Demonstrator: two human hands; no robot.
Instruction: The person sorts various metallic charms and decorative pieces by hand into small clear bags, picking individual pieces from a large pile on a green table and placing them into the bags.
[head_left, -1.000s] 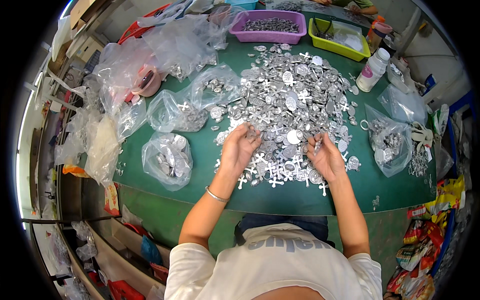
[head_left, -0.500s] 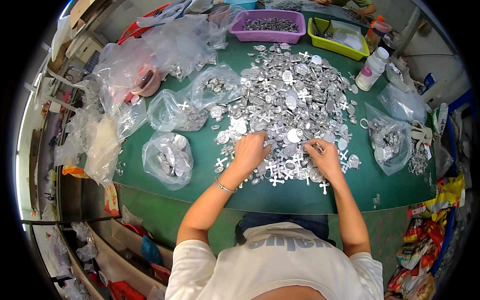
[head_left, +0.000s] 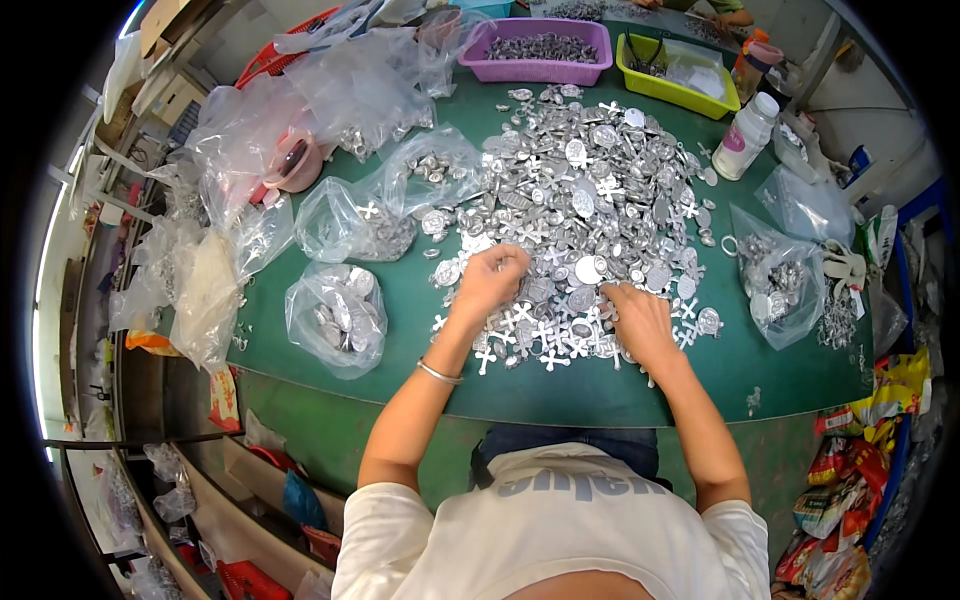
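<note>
A broad heap of silver-coloured metal pendants (head_left: 600, 200), mostly oval medals and small crosses, is spread on the green table. Over its near left part is my left hand (head_left: 490, 282), fingers curled and pinched together; whatever is between them is hidden. My right hand (head_left: 642, 320) rests at the near right of the heap, its bent fingers pressed together with the tips down among the medals, and what they grip cannot be made out. Between the hands lie several crosses (head_left: 550, 340) and a pale round disc (head_left: 588, 270).
Clear bags of metal pieces (head_left: 337, 322) lie to the left, another bag (head_left: 775, 285) to the right. Along the far side stand a purple tray (head_left: 535, 72), a yellow-green tray (head_left: 680, 105) and a white bottle (head_left: 745, 137). Another person's hand (head_left: 738, 18) shows at the far edge.
My left hand has shifted a little left and away from me. My right hand has turned palm-down, its fingertips moving slightly left into the medals.
</note>
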